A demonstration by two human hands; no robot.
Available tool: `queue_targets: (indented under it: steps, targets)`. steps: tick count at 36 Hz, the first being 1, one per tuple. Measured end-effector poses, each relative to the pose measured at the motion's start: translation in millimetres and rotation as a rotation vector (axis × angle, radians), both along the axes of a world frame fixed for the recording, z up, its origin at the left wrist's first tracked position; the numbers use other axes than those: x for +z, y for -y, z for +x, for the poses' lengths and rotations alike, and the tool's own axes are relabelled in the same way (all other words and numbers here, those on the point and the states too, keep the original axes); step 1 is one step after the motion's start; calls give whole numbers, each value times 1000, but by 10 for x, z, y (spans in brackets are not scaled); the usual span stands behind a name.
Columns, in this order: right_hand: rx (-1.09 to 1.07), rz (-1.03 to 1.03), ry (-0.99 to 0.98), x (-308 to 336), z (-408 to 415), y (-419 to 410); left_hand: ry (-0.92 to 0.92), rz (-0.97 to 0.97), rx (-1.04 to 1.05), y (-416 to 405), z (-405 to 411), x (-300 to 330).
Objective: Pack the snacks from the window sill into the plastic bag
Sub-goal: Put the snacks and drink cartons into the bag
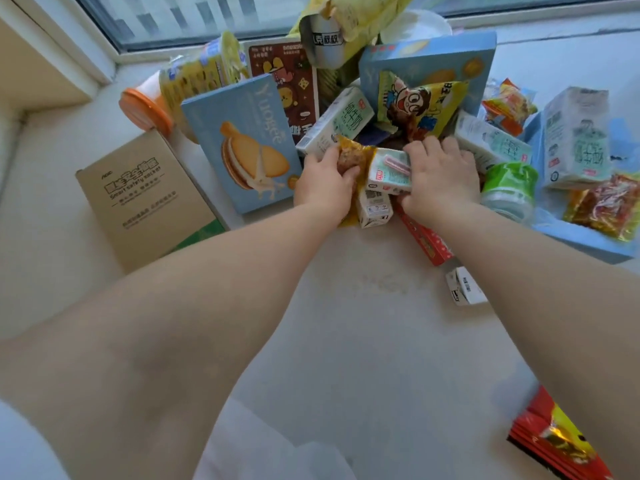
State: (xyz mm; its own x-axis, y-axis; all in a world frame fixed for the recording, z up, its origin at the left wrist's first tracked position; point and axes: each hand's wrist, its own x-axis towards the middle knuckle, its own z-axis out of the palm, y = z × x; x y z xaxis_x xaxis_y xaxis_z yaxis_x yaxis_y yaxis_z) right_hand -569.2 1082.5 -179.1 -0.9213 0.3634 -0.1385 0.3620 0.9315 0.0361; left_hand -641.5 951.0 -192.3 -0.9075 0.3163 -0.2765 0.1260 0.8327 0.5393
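Both hands meet at the near edge of the snack pile (381, 109) on the window sill (363, 306): the left hand (323, 183) pinches an orange packet (349, 155), the right hand (438, 174) grips a small milk carton (388, 171) lying lengthwise from nine to three o'clock, and no plastic bag is visible.

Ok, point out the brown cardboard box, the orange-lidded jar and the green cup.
brown cardboard box (145, 199), head view, middle of its printed top face
orange-lidded jar (143, 112), head view, on the orange lid
green cup (510, 183), head view, its green side
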Motion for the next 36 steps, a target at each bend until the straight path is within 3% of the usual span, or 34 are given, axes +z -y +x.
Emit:
queue_targets:
  steps: [9,19,29,33,36]
  targets:
    - [-80,-67,38,-92,401,-184,185,38,109,-335,-82,20]
    - [-105,-87,27,-179,396,-204,232,-115,14,-765,-289,-33]
    - [-111,-92,-22,-209,415,-213,302,542,433,-442,-157,-130]
    - [-123,-94,-13,-204,415,-210,112,587,535,-125,-18,-172]
    - [-128,-86,-8,-194,415,-200,219,475,562,130,108,-252]
